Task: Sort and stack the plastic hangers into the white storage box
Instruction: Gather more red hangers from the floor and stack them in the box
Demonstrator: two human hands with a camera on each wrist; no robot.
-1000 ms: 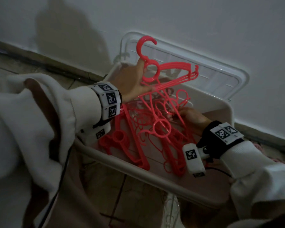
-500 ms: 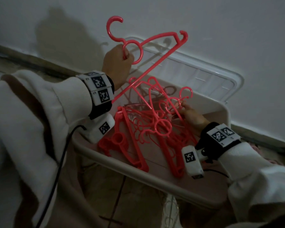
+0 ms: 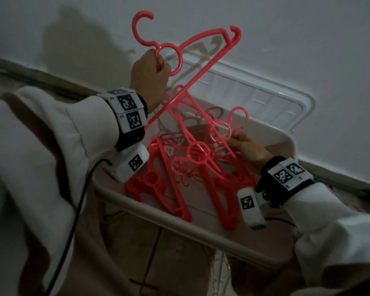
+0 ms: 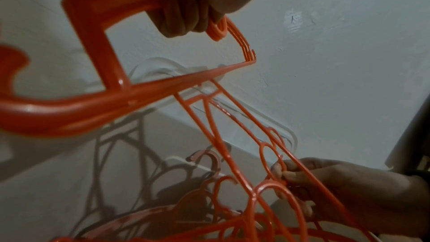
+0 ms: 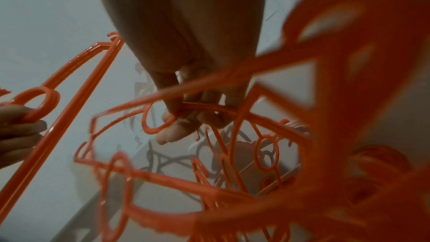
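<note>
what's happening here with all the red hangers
A person is sorting red plastic hangers in a white storage box on the floor by the wall. Their left hand grips a small bunch of hangers by the ring under the hooks and holds it up above the box. Their right hand is down in the tangled pile inside the box, pinching another hanger near its ring. The box lid leans against the wall behind.
</note>
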